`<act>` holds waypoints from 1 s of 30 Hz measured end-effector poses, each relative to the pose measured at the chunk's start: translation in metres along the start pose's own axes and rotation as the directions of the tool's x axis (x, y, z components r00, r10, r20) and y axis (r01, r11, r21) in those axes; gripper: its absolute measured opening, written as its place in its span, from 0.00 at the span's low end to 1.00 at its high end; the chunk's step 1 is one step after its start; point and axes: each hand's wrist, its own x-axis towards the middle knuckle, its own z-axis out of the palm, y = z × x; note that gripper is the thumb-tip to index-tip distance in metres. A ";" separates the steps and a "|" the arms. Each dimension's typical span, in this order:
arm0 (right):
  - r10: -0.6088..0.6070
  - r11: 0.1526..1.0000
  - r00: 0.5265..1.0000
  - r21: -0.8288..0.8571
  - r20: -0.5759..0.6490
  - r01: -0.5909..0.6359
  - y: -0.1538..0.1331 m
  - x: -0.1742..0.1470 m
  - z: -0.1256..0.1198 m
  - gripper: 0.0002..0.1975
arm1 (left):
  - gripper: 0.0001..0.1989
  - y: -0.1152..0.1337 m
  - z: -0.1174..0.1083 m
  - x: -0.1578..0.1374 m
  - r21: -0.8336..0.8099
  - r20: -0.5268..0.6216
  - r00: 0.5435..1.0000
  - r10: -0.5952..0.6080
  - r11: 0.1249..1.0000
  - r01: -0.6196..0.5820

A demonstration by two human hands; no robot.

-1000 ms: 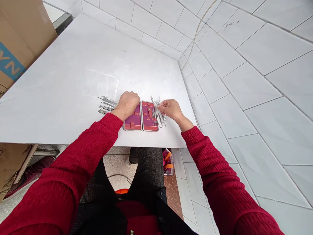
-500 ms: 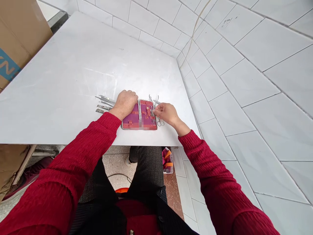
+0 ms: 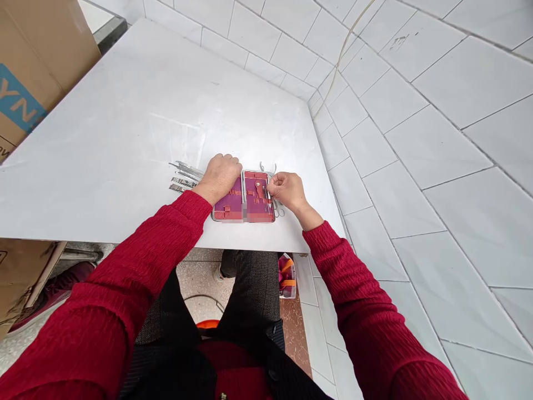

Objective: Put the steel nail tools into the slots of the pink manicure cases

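Note:
A purple-and-red manicure case (image 3: 253, 208) lies unfolded on the white table, with small loops and a snap strap inside. My left hand (image 3: 220, 176) rests over its far left part, fingers curled at the far edge and closed on it. At the right panel, my right hand (image 3: 288, 191) pinches a thin metal manicure tool (image 3: 269, 195) against the red loops; the fingers hide most of it. Beside that hand lie a nipper-like tool (image 3: 262, 166), partly covered, and scissors (image 3: 280, 213) with ring handles. Nail clippers (image 3: 177, 187) and several slim metal tools (image 3: 185, 168) lie left of the case.
The white table (image 3: 137, 100) meets a tiled wall (image 3: 375, 166) on the right, where a pale cable (image 3: 342, 50) runs down. A cardboard box (image 3: 45, 39) stands at the far left. Below the table's front edge sits a container with purple and orange items (image 3: 287, 276).
My right hand has drawn nearer and turned its pinch down onto the right panel's loops, bringing the thin tool with it. My left hand stays on the case. The view shifts slightly.

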 end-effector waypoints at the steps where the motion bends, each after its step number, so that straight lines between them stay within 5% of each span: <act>1: -0.008 1.000 1.000 0.011 -0.005 0.008 -0.001 0.000 0.000 0.03 | 0.14 0.000 0.000 0.000 0.007 0.003 1.000 0.000 1.000 0.000; 16: 0.017 0.960 0.999 0.277 0.050 -0.030 0.006 0.021 0.007 0.06 | 0.14 0.000 0.000 0.000 0.016 0.004 1.000 0.009 1.000 -0.009; 30: -0.031 0.966 0.994 0.257 0.108 0.002 0.004 0.032 0.004 0.04 | 0.13 0.002 -0.001 0.001 0.038 0.023 1.000 0.010 0.999 -0.011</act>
